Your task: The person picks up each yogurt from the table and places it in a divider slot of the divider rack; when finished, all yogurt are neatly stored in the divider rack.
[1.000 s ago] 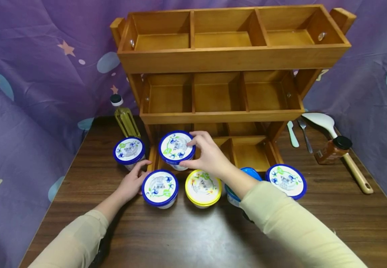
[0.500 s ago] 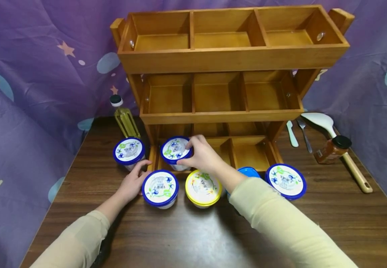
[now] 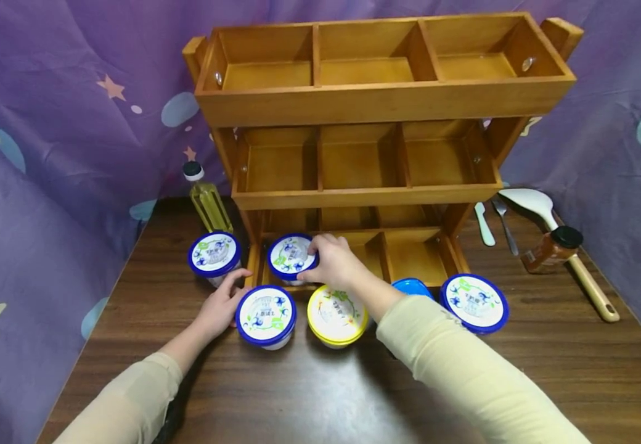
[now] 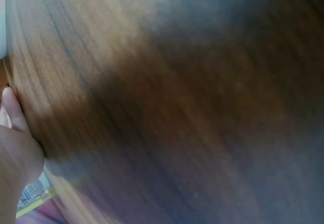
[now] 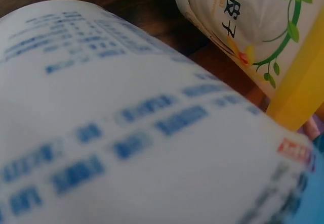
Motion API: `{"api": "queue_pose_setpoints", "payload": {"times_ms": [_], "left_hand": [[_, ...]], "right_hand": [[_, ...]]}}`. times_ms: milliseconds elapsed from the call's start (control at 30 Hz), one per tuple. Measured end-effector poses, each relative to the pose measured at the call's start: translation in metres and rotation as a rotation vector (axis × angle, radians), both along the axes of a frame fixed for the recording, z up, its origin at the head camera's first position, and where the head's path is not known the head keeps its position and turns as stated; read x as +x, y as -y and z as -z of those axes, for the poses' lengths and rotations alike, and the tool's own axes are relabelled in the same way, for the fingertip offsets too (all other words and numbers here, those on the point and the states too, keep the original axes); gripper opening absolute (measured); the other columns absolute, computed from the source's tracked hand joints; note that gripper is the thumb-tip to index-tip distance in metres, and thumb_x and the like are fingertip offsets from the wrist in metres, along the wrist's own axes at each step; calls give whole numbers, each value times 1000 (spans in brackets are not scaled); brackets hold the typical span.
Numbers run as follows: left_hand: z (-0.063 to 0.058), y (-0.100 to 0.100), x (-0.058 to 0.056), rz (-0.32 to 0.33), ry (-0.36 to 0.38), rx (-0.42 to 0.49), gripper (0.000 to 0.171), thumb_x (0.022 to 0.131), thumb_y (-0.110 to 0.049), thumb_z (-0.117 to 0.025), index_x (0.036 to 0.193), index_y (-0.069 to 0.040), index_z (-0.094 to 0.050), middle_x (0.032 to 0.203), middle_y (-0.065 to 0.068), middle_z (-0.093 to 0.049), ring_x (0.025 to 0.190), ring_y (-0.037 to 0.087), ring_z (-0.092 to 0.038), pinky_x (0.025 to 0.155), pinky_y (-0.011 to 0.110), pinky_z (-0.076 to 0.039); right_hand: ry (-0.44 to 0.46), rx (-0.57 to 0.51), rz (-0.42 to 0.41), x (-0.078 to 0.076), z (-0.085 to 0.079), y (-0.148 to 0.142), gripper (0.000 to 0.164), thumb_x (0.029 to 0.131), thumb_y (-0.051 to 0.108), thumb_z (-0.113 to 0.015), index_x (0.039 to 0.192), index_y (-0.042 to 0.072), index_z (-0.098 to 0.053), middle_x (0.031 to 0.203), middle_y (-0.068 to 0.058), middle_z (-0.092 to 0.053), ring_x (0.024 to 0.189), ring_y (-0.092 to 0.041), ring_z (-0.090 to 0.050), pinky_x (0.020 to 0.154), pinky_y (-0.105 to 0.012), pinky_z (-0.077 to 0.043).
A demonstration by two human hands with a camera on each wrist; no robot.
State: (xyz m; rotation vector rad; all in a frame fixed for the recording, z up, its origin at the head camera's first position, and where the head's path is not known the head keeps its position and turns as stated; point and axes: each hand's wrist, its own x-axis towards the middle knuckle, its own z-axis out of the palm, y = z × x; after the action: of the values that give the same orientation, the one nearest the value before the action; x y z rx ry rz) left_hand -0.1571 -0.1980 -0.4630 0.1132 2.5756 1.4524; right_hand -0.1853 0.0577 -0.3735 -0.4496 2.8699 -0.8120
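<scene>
My right hand [image 3: 336,262] pinches a yogurt tub with a blue-rimmed lid [image 3: 293,256] between thumb and fingers. That tub sits upright in the left compartment of the wooden rack's lowest tier [image 3: 417,256]. At the tier's left front corner, the fingertips of my left hand [image 3: 220,308] touch the wood. Around the left hand stand two more blue-lidded tubs, one behind [image 3: 214,253] and one to its right [image 3: 265,314]. A yellow-lidded tub [image 3: 337,314] stands in front of the rack; the right wrist view shows its printed side [image 5: 263,27] beyond a blurred white container [image 5: 126,123].
A bright blue lid [image 3: 412,287] shows partly behind the right forearm, beside another blue-rimmed tub [image 3: 474,302]. An oil bottle [image 3: 209,203] stands at the rack's left. To its right lie a knife [image 3: 485,225], a fork [image 3: 506,225] and a white-headed ladle [image 3: 531,200], near a sauce jar [image 3: 553,250].
My right hand has lowered the blue-lidded yogurt tub into the lowest tier's left compartment and still holds it. The left hand has stayed at the rack's corner.
</scene>
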Motion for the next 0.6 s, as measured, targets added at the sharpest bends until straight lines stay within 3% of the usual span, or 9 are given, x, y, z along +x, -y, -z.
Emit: {"api": "queue_pose_setpoints", "payload": {"times_ms": [133, 300, 600], "left_hand": [[0, 1, 3, -6, 16, 4, 33, 98, -27, -49, 130, -25, -45, 78, 9, -53, 50, 19, -51, 43, 29, -47], [2, 4, 7, -12, 22, 8, 32, 98, -26, -49, 130, -23, -45, 79, 9, -54, 50, 18, -51, 42, 29, -47], [-1, -1, 2, -5, 7, 27, 33, 98, -27, -50, 130, -21, -46, 81, 9, -56, 49, 17, -51, 42, 28, -46]], "right_hand": [[10, 44, -3, 3, 0, 4, 52, 73, 35, -80, 109, 5, -57, 121, -12, -55, 106, -29, -44, 93, -38, -41], [33, 43, -20, 9, -7, 3, 64, 74, 38, -79, 122, 4, -54, 134, -14, -47, 119, -32, -41, 101, -40, -37], [-2, -10, -96, 7, -28, -31, 68, 78, 40, -74, 133, 7, -51, 138, -13, -46, 125, -33, -38, 104, -46, -30]]}}
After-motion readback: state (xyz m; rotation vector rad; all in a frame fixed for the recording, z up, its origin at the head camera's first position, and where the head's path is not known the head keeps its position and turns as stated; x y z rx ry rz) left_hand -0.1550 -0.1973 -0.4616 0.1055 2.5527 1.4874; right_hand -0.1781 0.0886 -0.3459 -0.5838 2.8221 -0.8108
